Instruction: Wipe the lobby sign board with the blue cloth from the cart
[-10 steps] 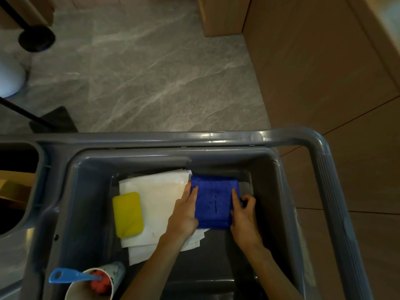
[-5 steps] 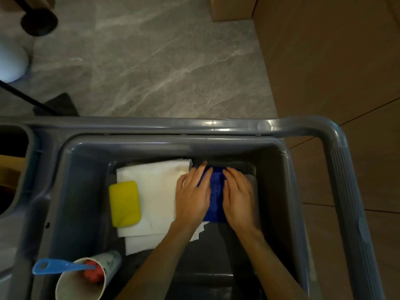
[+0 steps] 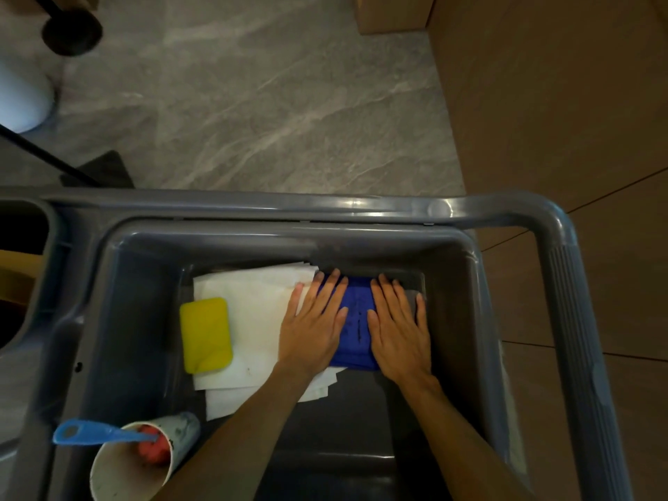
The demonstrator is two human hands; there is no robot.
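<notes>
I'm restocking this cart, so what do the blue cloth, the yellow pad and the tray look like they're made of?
Blue cloth: soft fabric, likely microfibre; matte, folded edges. Yellow pad: probably foam sponge; matte, rounded corners. Tray: grey moulded plastic; glossy highlights on its rim.

Bystanders in and around the grey bin

A flat yellow rectangular sponge (image 3: pixel 206 335) lies at nine o'clock on a stack of white paper sheets (image 3: pixel 253 309). At seven o'clock a white paper cup (image 3: pixel 144 461) lies tipped, holding a blue plastic handle (image 3: pixel 90 433) and something red (image 3: pixel 153 450). Grey marbled floor tiles (image 3: pixel 253 103) fill twelve o'clock, brown wood panelling (image 3: pixel 560 103) two o'clock, a black round base (image 3: pixel 71 32) eleven o'clock.
</notes>
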